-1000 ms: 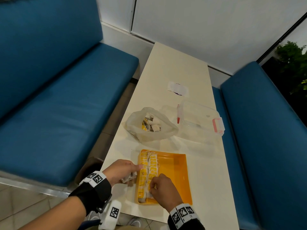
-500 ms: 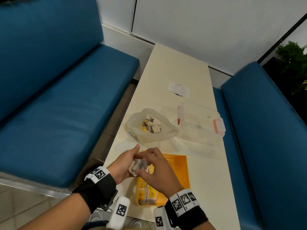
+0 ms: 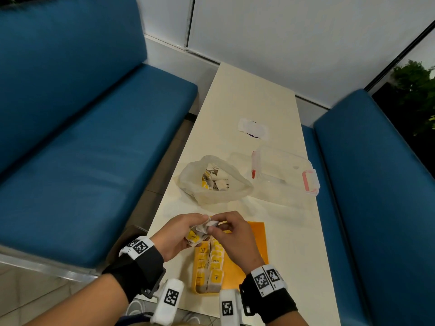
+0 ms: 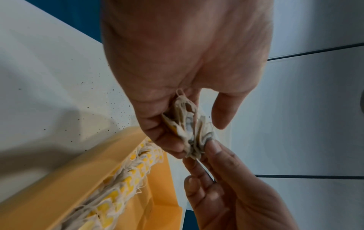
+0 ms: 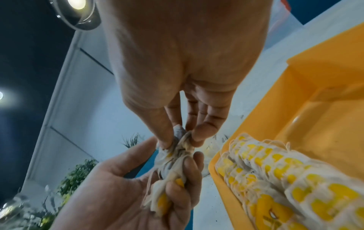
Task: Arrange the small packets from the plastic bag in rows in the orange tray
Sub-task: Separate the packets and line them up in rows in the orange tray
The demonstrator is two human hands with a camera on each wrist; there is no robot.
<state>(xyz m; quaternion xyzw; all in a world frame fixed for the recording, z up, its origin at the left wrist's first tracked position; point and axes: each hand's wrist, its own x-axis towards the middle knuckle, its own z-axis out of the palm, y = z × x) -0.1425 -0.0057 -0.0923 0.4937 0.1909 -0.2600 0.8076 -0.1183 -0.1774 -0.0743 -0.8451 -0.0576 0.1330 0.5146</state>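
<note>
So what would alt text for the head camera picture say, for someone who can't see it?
Two hands, left hand and right hand, hold a bunch of small packets above an orange tray with two packet rows. Behind on the table sit a plastic bag and a clear container.

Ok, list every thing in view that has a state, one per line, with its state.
Crinkled translucent plastic bag: open, packets inside.
Shallow orange plastic tray: partly filled along its left side.
Clear plastic box with pink clasps: looks empty, lid state unclear.
Bunch of white-and-yellow packets: held above the tray.
Left hand: grips the bunch.
Right hand: pinches one packet.
</note>
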